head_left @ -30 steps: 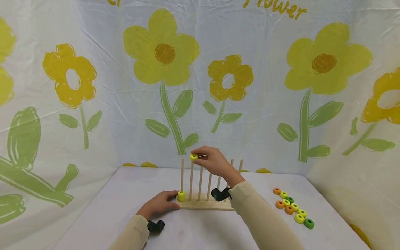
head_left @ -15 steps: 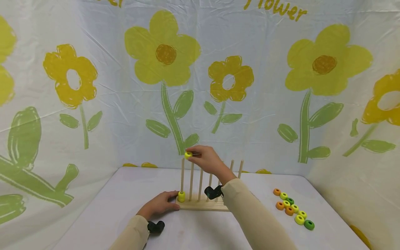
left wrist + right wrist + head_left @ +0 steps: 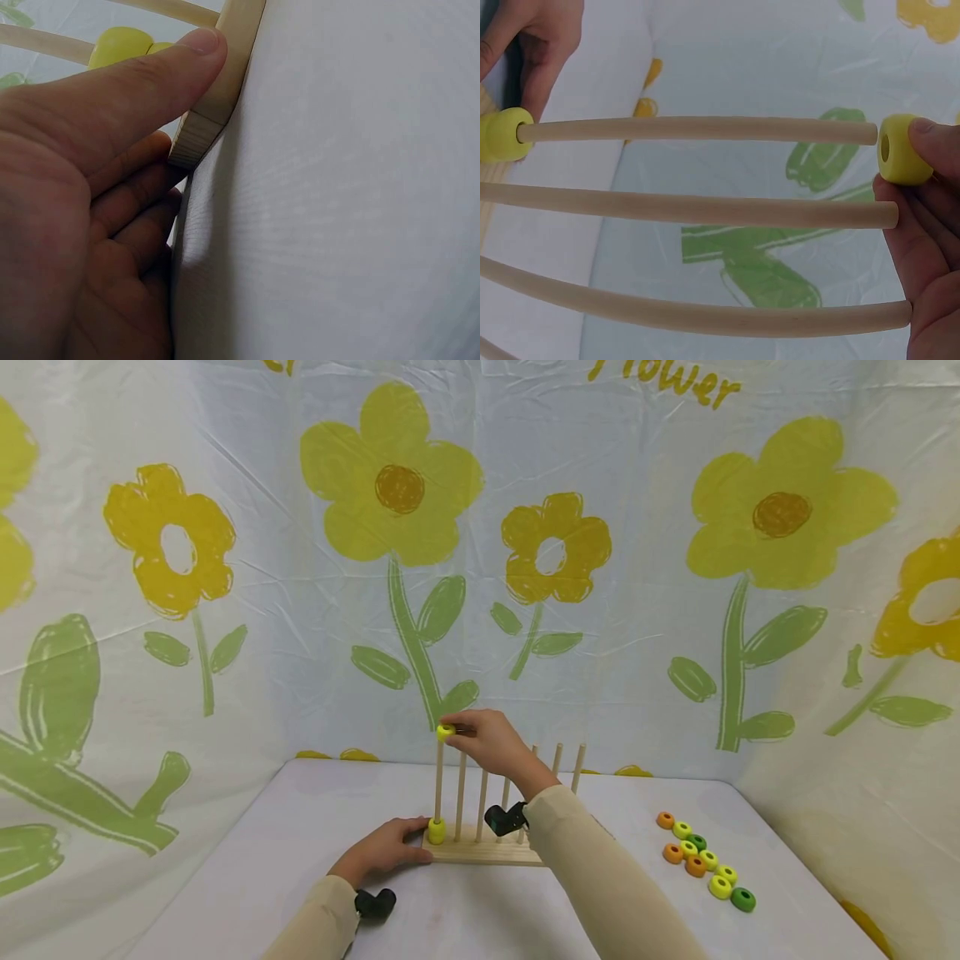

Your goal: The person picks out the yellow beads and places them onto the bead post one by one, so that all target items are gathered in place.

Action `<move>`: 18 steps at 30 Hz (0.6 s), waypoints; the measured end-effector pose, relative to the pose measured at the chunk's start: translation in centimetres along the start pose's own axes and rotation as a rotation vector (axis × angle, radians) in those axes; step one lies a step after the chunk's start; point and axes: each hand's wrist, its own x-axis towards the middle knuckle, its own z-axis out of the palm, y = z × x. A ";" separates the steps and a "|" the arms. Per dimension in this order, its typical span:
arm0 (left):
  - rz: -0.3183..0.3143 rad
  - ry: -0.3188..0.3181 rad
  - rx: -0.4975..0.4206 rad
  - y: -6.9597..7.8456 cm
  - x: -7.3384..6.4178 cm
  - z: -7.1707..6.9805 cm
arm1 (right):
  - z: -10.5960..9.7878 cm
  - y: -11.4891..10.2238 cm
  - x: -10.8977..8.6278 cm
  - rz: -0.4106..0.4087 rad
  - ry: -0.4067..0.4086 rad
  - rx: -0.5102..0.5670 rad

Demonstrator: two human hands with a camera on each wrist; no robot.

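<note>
A wooden peg stand (image 3: pixel 487 854) with a row of upright pegs stands on the table. Yellow beads (image 3: pixel 437 832) sit stacked at the foot of its leftmost peg (image 3: pixel 697 129). My right hand (image 3: pixel 491 745) pinches another yellow bead (image 3: pixel 901 154) between thumb and fingers, right at that peg's top. In the right wrist view a slim gap shows between peg tip and bead, whose hole faces the tip. Down at the stand's left end, my left hand (image 3: pixel 384 847) grips the base, thumb (image 3: pixel 172 67) on the front and fingers round the end and back.
To the right on the white table (image 3: pixel 247 860) lies a loose group of beads: orange (image 3: pixel 665 820), yellow (image 3: pixel 720 886) and green (image 3: pixel 743 899). A flower-printed cloth (image 3: pixel 630 635) hangs behind the table. The other pegs carry no beads that I can see.
My right hand has carried the yellow bead leftward, from above the second peg to the top of the leftmost one. The left hand has stayed on the stand's end.
</note>
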 end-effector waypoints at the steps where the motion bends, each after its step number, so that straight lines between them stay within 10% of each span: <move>1: -0.003 -0.001 0.002 -0.1 0.1 0.0 | 0.0 -0.1 0.0 0.000 -0.002 -0.005; 18: -0.040 0.006 0.012 0.0 0.1 0.1 | 0.2 -0.3 0.6 -0.010 -0.024 -0.057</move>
